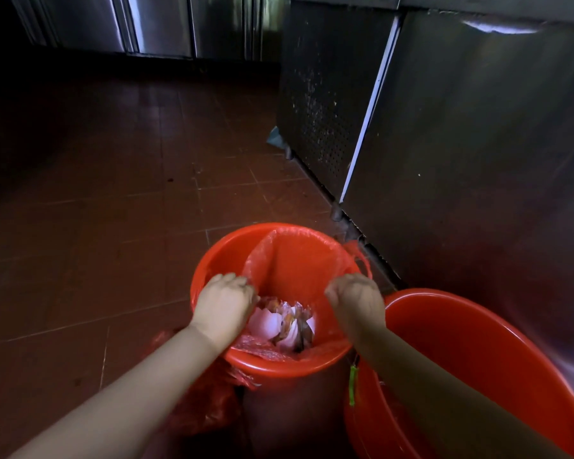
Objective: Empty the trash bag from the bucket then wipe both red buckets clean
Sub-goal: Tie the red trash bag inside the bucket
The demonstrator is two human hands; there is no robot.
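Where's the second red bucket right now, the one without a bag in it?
The second bucket sits at the lower right of the head view, right beside the lined bucket, under the right forearm and next to the steel cabinet.

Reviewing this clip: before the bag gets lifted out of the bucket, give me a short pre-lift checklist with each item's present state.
1. Left hand grips the trash bag edge: ok.
2. Right hand grips the opposite edge: ok.
3. Bag free of the lined bucket rim: not ok, plastic drapes over the near and far rim.
4. Waste sits low in the bag: ok.
5. Bag free of tears: cannot tell.
6. Second bucket stands clear of the lift: ok, beside it on the right.
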